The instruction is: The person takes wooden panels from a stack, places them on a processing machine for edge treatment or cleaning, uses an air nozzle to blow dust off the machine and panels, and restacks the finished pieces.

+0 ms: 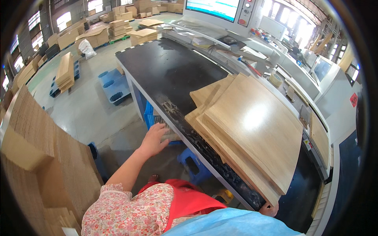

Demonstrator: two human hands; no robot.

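A stack of light wood-grain boards (pixel 252 118) lies on the black tabletop (pixel 165 65), its layers offset from one another. At the near right corner of this stack, my right hand (pixel 269 210) grips a board's edge; most of its fingers are hidden under the wood. My left hand (pixel 154 138) hangs in the air just off the table's left edge, with nothing in it. Its fingers are stretched forward and a little apart.
Tall stacks of wood panels (pixel 63 169) stand close on my left. A blue stool (pixel 195 165) is under the table edge. Blue plastic pallets (pixel 114 84) lie on the floor. Along the right runs a machine with a screen (pixel 212 8) and a tape roll (pixel 275 80).
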